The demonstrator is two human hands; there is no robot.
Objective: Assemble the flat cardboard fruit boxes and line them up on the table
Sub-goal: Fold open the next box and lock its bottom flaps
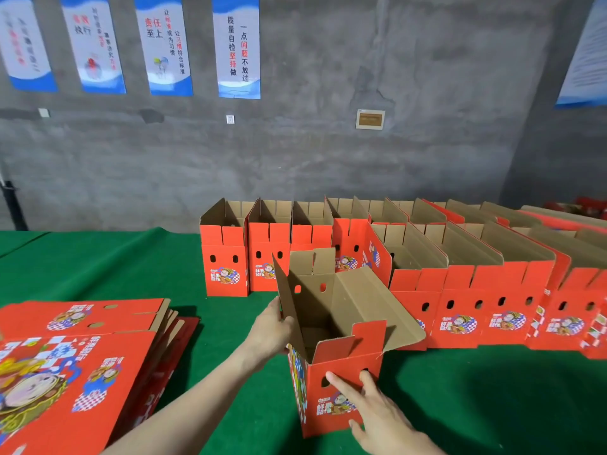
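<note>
A half-formed red box (341,392) is stood upright on the green cloth (131,264) of the table, nearer the viewer than the lined-up boxes. Its top is open, with brown flaps raised around it. Its left wall is gripped by the left hand (272,326). The thumb is laid up the outside of the flap, while the fingers are hidden behind the cardboard, so how far they are curled inside cannot be told. The right hand (374,412) is pressed against the printed front face with its fingers straight and spread apart. The index fingertip is touching the edge of one dark hole, and the second hole is largely covered by another finger. The right wrist is cut off by the lower edge.

To the left, a stack of flat boxes (75,356) is laid on the cloth, cropped by the left and bottom edges, and its number of sheets cannot be made out. Behind the held box, a back row (226,257) of assembled boxes is set side by side, partly hidden by the raised flaps. A front row (492,316) is placed to the right, box touching box. Both rows are cut off at the right edge, where the far boxes are blurred. On the grey wall (394,159), posters (238,47) are hung, and the leftmost are too blurred to be read.
</note>
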